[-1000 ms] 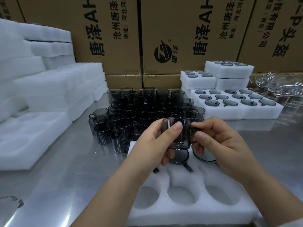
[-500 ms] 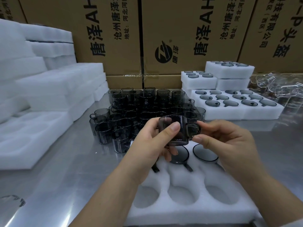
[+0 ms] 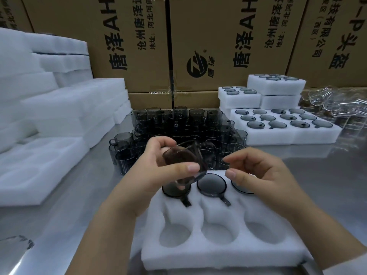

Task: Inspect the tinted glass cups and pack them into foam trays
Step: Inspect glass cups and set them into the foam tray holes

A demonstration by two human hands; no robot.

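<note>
**Mid-inspection, packing half done**

The counter (image 3: 59, 225) carries everything. Far right are the filled trays (image 3: 288, 138), dark cups in their pockets. At mid-counter a crowd of loose cups (image 3: 178, 124) waits. In the near tray (image 3: 218, 255), the far row holds three seated cups (image 3: 211, 184) and the near row has three empty pockets (image 3: 217, 233).

The left hand (image 3: 155, 171) is clamped round the held cup (image 3: 178, 159), tilted above the tray's far-left corner. The right hand (image 3: 264, 175) is just beside it, fingers loosely parted, gripping nothing.

Judged: checking is under way. Next, turn the cup to match its neighbours and seat it in a near-row pocket.
</note>
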